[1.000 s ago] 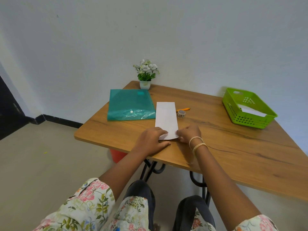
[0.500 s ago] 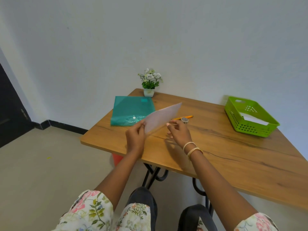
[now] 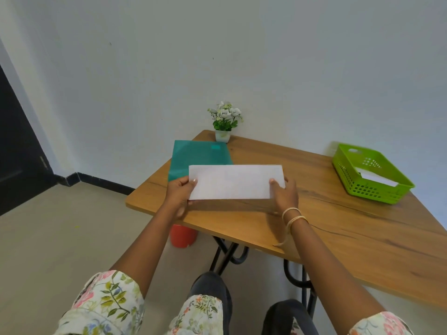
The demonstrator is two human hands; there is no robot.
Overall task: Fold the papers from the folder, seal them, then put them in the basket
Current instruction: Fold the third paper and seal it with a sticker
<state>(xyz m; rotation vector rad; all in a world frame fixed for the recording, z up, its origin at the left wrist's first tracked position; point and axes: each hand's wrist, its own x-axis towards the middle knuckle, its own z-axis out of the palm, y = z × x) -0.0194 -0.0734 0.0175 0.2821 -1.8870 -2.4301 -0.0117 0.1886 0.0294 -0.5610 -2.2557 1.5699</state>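
A folded white paper [image 3: 233,182], a long strip lying crosswise, is held a little above the wooden table [image 3: 338,228]. My left hand [image 3: 180,192] grips its left end and my right hand [image 3: 285,195] grips its right end. Behind the paper lies the teal plastic folder [image 3: 193,155], partly hidden by it. The green plastic basket [image 3: 350,170] stands at the table's far right with a white folded paper [image 3: 375,178] inside. The tape roll and orange cutter seen earlier are hidden behind the held paper.
A small white pot of flowers [image 3: 223,124] stands at the table's back corner against the wall. A red bin [image 3: 182,235] sits on the floor under the table's left edge. The black metal table legs [image 3: 229,255] are near my knees.
The paper lay lengthwise on the table under both hands; it has been lifted and turned crosswise, and each hand now holds one end. The head camera has tilted upward.
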